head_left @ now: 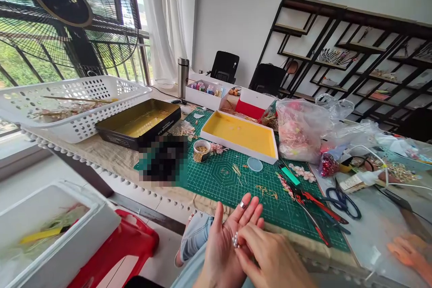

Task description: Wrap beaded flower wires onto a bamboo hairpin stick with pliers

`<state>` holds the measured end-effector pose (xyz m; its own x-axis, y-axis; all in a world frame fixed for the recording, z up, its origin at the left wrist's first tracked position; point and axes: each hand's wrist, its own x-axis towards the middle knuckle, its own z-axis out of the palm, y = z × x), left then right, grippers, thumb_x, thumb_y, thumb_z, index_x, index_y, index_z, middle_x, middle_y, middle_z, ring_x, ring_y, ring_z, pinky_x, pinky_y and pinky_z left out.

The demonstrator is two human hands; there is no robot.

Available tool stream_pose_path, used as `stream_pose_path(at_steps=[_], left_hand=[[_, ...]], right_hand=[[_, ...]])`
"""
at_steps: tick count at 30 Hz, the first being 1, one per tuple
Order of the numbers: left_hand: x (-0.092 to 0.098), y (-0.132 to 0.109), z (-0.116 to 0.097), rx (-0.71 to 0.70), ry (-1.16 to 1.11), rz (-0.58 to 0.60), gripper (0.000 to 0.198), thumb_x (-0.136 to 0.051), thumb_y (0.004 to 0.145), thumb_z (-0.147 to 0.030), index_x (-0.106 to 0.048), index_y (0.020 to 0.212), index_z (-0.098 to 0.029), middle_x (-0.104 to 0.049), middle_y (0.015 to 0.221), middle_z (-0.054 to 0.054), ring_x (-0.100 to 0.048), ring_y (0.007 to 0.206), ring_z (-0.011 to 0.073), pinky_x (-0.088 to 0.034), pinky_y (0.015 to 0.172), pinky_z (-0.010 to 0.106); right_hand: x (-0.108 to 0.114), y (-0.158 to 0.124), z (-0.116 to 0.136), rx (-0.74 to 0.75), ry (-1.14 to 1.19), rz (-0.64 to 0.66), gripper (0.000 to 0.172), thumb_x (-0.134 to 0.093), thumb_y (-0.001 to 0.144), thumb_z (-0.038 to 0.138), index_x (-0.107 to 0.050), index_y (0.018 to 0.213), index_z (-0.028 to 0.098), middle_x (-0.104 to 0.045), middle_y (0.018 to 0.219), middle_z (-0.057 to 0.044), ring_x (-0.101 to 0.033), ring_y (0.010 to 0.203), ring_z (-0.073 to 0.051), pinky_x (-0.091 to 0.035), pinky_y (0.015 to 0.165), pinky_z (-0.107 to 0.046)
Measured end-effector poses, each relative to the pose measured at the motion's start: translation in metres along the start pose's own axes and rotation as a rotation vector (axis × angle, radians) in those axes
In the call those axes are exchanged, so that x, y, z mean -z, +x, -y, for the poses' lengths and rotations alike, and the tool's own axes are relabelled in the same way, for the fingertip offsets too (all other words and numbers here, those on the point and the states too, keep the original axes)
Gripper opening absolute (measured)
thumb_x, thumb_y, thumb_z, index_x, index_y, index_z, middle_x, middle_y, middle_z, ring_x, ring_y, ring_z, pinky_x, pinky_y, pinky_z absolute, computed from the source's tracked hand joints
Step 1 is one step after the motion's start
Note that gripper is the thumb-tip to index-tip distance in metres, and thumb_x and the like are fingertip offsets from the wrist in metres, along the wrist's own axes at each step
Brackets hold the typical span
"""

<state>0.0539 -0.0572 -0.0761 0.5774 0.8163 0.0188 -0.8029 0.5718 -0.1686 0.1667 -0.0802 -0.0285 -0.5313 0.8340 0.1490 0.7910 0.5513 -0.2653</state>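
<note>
Over my lap, my left hand (pixel 229 238) lies palm up with its fingers stretched out and a silver ring on one finger. Above that palm, my right hand (pixel 266 252) pinches a small shiny silvery piece (pixel 235 240), which looks like a cluster of beads. Whether the piece also rests on the left palm I cannot tell. Beyond my fingers is the green cutting mat (pixel 216 193), bearing gold wire bits (pixel 266 191), thin gold pins (pixel 238 173) and a small tub of gold pieces (pixel 201 150).
Red-handled pliers (pixel 317 207), dark scissors (pixel 344 202) and a glue bottle (pixel 359 181) lie on the right. Farther back stand a yellow-lined tray (pixel 239 135), a black tin (pixel 138 121) and a white basket (pixel 74 121). Another person's blurred hand (pixel 408 252) is at the lower right.
</note>
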Motion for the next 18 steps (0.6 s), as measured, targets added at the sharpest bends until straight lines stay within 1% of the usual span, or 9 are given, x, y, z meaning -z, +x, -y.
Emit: stream_pose_path(at_steps=[3, 5, 8, 10, 12, 14, 16, 18], left_hand=[[0.004, 0.002, 0.002, -0.002, 0.017, 0.017, 0.067, -0.019, 0.098, -0.051, -0.061, 0.124, -0.005, -0.062, 0.128, 0.014, -0.056, 0.12, 0.0229, -0.033, 0.109, 0.035], [0.011, 0.004, 0.002, 0.003, 0.033, 0.032, 0.056, -0.029, 0.098, -0.045, -0.064, 0.12, -0.007, -0.065, 0.124, 0.013, -0.057, 0.119, 0.0225, -0.032, 0.11, 0.035], [0.024, 0.009, -0.003, 0.004, 0.039, -0.003, 0.039, -0.046, 0.093, -0.035, -0.07, 0.111, -0.01, -0.07, 0.114, 0.012, -0.06, 0.115, 0.0216, -0.032, 0.11, 0.035], [0.033, 0.011, -0.008, 0.014, 0.048, -0.06, 0.033, -0.051, 0.092, -0.031, -0.072, 0.107, -0.011, -0.072, 0.109, 0.011, -0.063, 0.11, 0.0212, -0.035, 0.108, 0.036], [0.041, 0.012, -0.012, 0.032, 0.063, -0.113, 0.031, -0.052, 0.091, -0.03, -0.072, 0.106, -0.012, -0.074, 0.105, 0.011, -0.065, 0.107, 0.0207, -0.038, 0.106, 0.035], [0.046, 0.012, -0.014, 0.02, 0.068, -0.136, 0.03, -0.054, 0.09, -0.031, -0.073, 0.104, -0.013, -0.075, 0.102, 0.01, -0.066, 0.105, 0.0195, -0.04, 0.104, 0.033], [0.048, 0.012, -0.013, -0.003, 0.073, -0.147, 0.028, -0.057, 0.088, -0.032, -0.075, 0.1, -0.015, -0.076, 0.1, 0.008, -0.068, 0.101, 0.0183, -0.043, 0.1, 0.032], [0.045, 0.01, -0.013, -0.037, 0.118, -0.186, 0.025, -0.059, 0.087, -0.033, -0.076, 0.094, -0.016, -0.077, 0.096, 0.007, -0.07, 0.095, 0.0182, -0.046, 0.096, 0.032]], right_hand=[[-0.006, -0.001, -0.003, 0.026, -0.037, -0.034, 0.015, -0.04, 0.079, 0.011, -0.05, 0.079, 0.022, -0.064, 0.072, -0.003, -0.062, 0.058, -0.02, -0.036, 0.048, -0.031], [-0.005, -0.002, -0.007, 0.018, 0.033, -0.002, 0.016, -0.041, 0.074, 0.008, -0.049, 0.078, 0.022, -0.064, 0.071, -0.002, -0.062, 0.059, -0.019, -0.038, 0.05, -0.029], [0.009, -0.001, -0.02, -0.086, 0.265, 0.11, 0.018, -0.044, 0.069, 0.005, -0.047, 0.074, 0.022, -0.063, 0.072, 0.001, -0.061, 0.062, -0.015, -0.042, 0.055, -0.022], [0.026, 0.007, -0.033, -0.175, 0.339, 0.193, 0.016, -0.043, 0.075, 0.007, -0.049, 0.074, 0.022, -0.061, 0.069, 0.004, -0.057, 0.058, -0.011, -0.041, 0.051, -0.017], [0.043, 0.024, -0.05, -0.236, 0.281, 0.239, 0.02, -0.038, 0.086, 0.011, -0.053, 0.078, 0.021, -0.058, 0.064, 0.006, -0.053, 0.052, -0.009, -0.04, 0.047, -0.016], [0.053, 0.05, -0.069, -0.273, 0.155, 0.199, 0.029, -0.031, 0.092, 0.01, -0.056, 0.083, 0.02, -0.058, 0.065, 0.005, -0.054, 0.056, -0.009, -0.042, 0.051, -0.017], [0.052, 0.082, -0.085, -0.31, 0.004, 0.115, 0.029, -0.029, 0.097, 0.012, -0.057, 0.093, 0.018, -0.061, 0.075, 0.002, -0.059, 0.068, -0.012, -0.047, 0.065, -0.024], [0.043, 0.115, -0.097, -0.334, -0.153, 0.092, 0.018, -0.04, 0.099, 0.019, -0.057, 0.103, 0.015, -0.061, 0.079, 0.0, -0.06, 0.071, -0.015, -0.05, 0.071, -0.032]])
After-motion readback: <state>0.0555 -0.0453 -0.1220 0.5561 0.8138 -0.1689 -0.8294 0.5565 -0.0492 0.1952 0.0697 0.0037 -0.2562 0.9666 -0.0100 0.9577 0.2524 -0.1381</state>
